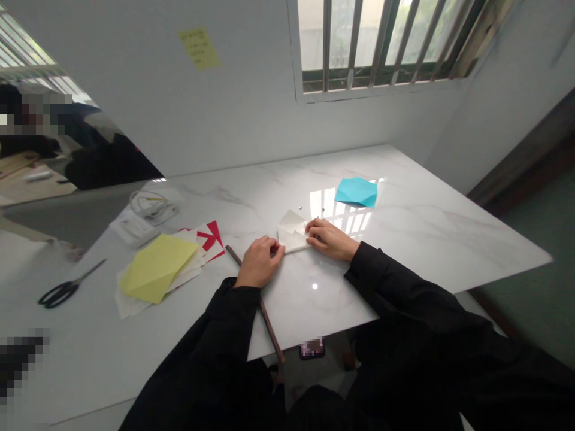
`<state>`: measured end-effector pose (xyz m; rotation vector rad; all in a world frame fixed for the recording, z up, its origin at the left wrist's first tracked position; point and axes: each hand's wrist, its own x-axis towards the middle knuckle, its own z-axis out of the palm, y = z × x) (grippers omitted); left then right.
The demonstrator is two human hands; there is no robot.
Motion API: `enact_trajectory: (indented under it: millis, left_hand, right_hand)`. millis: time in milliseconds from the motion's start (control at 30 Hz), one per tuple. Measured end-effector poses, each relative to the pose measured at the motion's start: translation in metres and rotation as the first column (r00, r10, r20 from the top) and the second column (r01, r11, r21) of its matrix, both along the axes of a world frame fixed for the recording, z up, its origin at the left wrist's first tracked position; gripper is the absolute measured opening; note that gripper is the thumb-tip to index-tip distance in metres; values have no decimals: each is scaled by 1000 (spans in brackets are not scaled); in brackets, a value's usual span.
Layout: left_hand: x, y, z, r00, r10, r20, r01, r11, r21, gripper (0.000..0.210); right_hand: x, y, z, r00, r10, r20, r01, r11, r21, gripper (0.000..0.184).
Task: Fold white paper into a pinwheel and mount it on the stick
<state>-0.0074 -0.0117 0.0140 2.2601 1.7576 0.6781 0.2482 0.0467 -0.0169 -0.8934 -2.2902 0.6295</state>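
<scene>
Between my two hands lies a folded piece of white paper (291, 230), low on the marble-patterned table (431, 209). My left hand (261, 260) pinches its lower left corner, fingers curled together. At the right end of the same paper, my right hand (330, 238) has its thumb and fingertips closed on the edge. A dark brown stick (269, 329) runs under my left wrist and past the table's front edge. Beyond my right hand rests a folded blue paper (357, 192).
To the left is a stack with yellow paper (159, 267) on top, and red-and-white paper (210, 239) beside it. Scissors (67, 290) lie farther left. A coiled white cable (153, 206) sits behind the stack. A yellow note (200, 48) sticks to the wall; a barred window (381, 45) is above.
</scene>
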Motion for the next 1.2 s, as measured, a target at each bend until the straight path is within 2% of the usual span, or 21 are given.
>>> enact_trajectory:
  millis: [133,267,467,700,867,1067,1200]
  left_hand:
    - [2,0,-1,1000,6,-27,-6,1000,3,27]
    - [2,0,-2,999,-8,-36,8,1000,13,26]
    - [3,-1,-2,998,-11,-59,13,999,30,22]
    - [3,-3,-1,997,-37,-67,39,999,29,4]
    - [1,-4,-3,994,-94,-60,95,995,24,28]
    - [3,-2,-4,995,-91,-51,92,996,8,32]
    - [6,-1,-4,994,-93,-59,96,995,36,27]
  right_hand:
    - [-2,-2,0,1000,-13,-10,13,1000,12,15]
    - [-2,-6,3,998,-54,-15,54,999,-1,2]
    - [-3,-9,6,998,-46,-40,46,999,-12,17]
    - [-3,-10,7,999,-26,-43,25,1000,-9,20]
    - [-3,-10,7,998,-14,-55,13,1000,-10,19]
    - [-2,-8,6,999,0,-52,0,1000,-1,18]
    - [-2,-8,6,999,-3,-45,3,1000,0,15]
